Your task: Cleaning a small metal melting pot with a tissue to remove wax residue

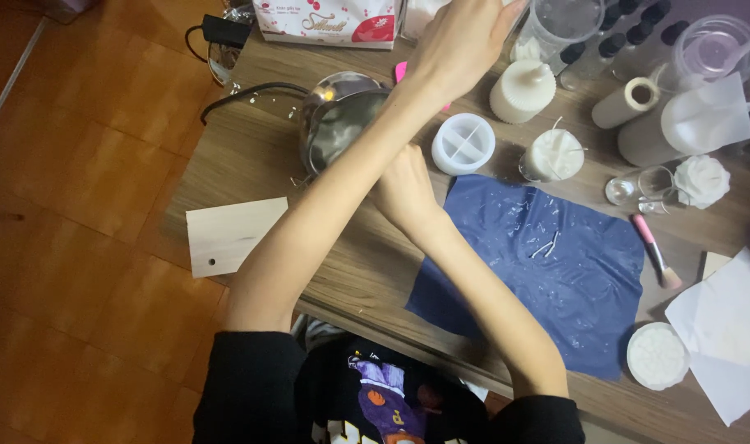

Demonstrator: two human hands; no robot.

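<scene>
My left hand (461, 41) reaches across the table to its far edge, fingers stretched toward a clear plastic cup (560, 20); whether it holds anything is cut off by the frame's top edge. My right hand (403, 187) is curled into a fist close beside a steel pot (342, 123), tucked partly under my left forearm, which hides anything it may be gripping. A round white mould (463, 144) with a cross divider sits just right of the pot. A dark blue cloth (556, 263) speckled with wax bits lies under my right forearm.
White ribbed candles (523, 90) (554, 154), a flower-shaped candle (702, 181), a small glass (638, 187), a pink brush (654, 251), a paper roll (628, 102), dark-capped bottles (613, 37), white paper (728, 329), a round white piece (657, 355), a wooden board (231, 234), a printed box (330, 20), a black cord (251, 90).
</scene>
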